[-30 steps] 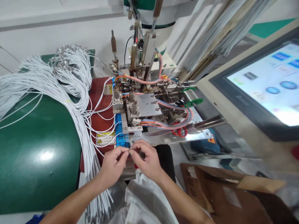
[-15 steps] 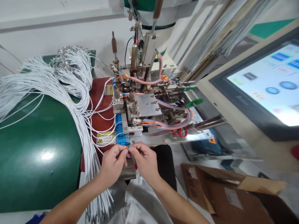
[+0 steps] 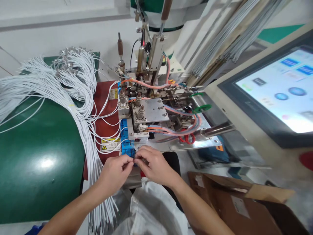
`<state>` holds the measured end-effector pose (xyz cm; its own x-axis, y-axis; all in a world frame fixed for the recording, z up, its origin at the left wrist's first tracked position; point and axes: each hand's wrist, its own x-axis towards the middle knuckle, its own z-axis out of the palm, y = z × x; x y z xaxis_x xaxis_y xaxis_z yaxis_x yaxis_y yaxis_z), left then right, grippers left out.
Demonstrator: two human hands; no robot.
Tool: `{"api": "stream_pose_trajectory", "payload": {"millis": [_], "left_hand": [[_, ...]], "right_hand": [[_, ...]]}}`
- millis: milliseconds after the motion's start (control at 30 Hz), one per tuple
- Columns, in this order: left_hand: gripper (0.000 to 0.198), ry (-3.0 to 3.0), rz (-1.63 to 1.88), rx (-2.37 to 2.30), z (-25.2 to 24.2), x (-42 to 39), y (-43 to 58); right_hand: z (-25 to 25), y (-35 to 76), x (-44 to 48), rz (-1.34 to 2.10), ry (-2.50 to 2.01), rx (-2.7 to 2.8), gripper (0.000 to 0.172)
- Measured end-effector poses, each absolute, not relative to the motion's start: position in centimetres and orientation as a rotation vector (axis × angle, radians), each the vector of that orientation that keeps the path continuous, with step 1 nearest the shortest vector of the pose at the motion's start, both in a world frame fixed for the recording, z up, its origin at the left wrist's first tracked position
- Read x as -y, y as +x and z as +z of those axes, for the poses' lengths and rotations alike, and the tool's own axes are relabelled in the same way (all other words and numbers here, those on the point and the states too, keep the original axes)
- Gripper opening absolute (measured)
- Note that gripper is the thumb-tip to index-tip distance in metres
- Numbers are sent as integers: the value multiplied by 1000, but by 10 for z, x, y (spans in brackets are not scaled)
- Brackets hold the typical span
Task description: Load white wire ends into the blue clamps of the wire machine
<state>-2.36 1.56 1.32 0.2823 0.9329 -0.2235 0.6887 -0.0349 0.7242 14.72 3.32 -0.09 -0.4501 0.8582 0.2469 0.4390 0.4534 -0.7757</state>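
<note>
My left hand [image 3: 116, 171] and my right hand [image 3: 154, 166] meet fingertip to fingertip at the front end of a row of blue fixtures [image 3: 126, 137]. Both are closed in a pinch, and what lies between the fingers is too small and covered to name. White wires [image 3: 107, 143] run from the blue fixtures leftward across a red plate [image 3: 101, 94]. They join a thick bundle of white wires [image 3: 84, 125] beside my left forearm. The metal machine block [image 3: 151, 111] with knobs stands just beyond my hands.
A green surface [image 3: 44, 182] lies left under the bundle. To the right, a touchscreen panel [image 3: 274, 88] leans in, with a red button [image 3: 306, 160] below. Orange hoses [image 3: 176, 132] loop over the machine. A cardboard box [image 3: 227, 209] sits low at right.
My right hand has turned, its wrist and forearm swinging outward to the right. The fingertips of both hands have shifted slightly lower and stay together. The view has moved a little.
</note>
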Motion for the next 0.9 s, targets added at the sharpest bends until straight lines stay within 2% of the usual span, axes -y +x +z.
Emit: {"api": "stream_pose_trajectory", "payload": {"millis": [100,233,333,533,700,800,900], "left_hand": [[18,1805,406,-1461,15,-16,-22],[19,1485,653,-1523,4,-12,-16],[20,1376,743,-1509,-5,-8,-12],[22,1248,761,-1419,-9,-8,-12],[33,1297,725,-1392,-6,-8,-14],[32,1277,743,-1386,-7,-7,-13],[31,1287,716,-1384,-7,-8,-14]], "right_hand": [[-3,142,-32,927,-1101,1956,13],[-17,123,-18,996,-1231,1411,18],[-25,115,-9,995,-1256,1255,18],[-23,122,-11,1239,-1229,1058,13],[-20,121,-18,1493,-1185,841,15],[-23,120,-15,1430,-1210,883,13],[-25,122,-12,1108,-1301,1157,12]]}}
